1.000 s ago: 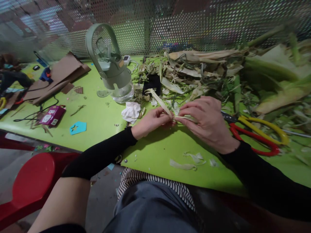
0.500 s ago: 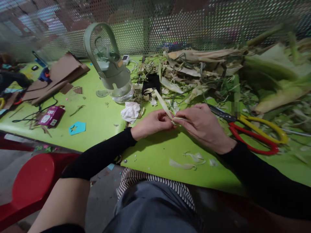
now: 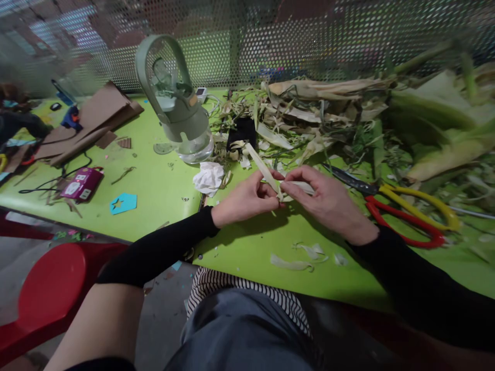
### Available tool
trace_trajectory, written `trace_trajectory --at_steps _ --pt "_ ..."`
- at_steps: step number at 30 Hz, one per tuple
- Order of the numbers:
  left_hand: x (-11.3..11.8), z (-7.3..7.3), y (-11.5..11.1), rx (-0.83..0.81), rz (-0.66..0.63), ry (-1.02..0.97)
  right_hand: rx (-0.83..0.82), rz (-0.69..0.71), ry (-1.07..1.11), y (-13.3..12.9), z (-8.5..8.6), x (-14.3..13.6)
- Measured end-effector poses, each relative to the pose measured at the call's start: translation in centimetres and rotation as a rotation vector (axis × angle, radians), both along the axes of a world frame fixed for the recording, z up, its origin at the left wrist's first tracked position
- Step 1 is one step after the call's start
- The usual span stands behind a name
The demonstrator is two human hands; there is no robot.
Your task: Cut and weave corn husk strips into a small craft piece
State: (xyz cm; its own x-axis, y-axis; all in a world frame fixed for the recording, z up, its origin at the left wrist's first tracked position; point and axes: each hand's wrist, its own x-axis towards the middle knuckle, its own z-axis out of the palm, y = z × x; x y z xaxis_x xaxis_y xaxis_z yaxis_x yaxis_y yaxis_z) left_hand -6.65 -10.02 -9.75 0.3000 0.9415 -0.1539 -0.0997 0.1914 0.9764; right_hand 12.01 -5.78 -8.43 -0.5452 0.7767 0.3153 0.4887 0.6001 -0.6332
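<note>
A pale strip of corn husk [image 3: 260,164] sticks up from the fingers of my left hand [image 3: 247,198], which pinches its lower end above the green table. Close against it, my right hand [image 3: 328,198] is closed on another part of the husk, a pale flap [image 3: 303,186] showing beneath its fingers. Whether the two pale parts are one piece I cannot tell. Beside my right wrist lie scissors [image 3: 406,208] with red and yellow handles. A few husk scraps [image 3: 292,264] rest nearer the table's front edge.
Behind my hands is a heap of corn husks [image 3: 325,103], with a black flat object [image 3: 242,135] among the scraps. A bottle [image 3: 181,118] and crumpled tissue [image 3: 209,179] stand left. Farther left are a purple box [image 3: 82,184], blue paper cutout [image 3: 122,203] and brown cardboard [image 3: 93,118].
My right hand has turned a little and its fingers have shifted along the husk, so a pale flap now shows under them. My left hand keeps its pinch.
</note>
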Motion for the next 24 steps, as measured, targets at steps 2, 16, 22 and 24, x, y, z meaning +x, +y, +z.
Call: trace_trajectory --at_steps 2,16,22,24 --pt "-0.1 0.0 0.0 -0.032 -0.006 -0.001 -0.017 0.01 -0.012 -0.1 0.0 0.0" --pt "-1.1 -0.4 0.8 -0.343 -0.138 -0.262 0.255 0.047 -0.144 0.3 -0.8 0.7" --pt "-1.2 -0.6 0.8 -0.306 -0.13 -0.265 0.256 0.033 -0.142 0.1 -0.8 0.7" --pt "-1.1 -0.5 0.7 -0.248 -0.143 -0.231 0.252 0.017 -0.138 0.0 -0.7 0.6"
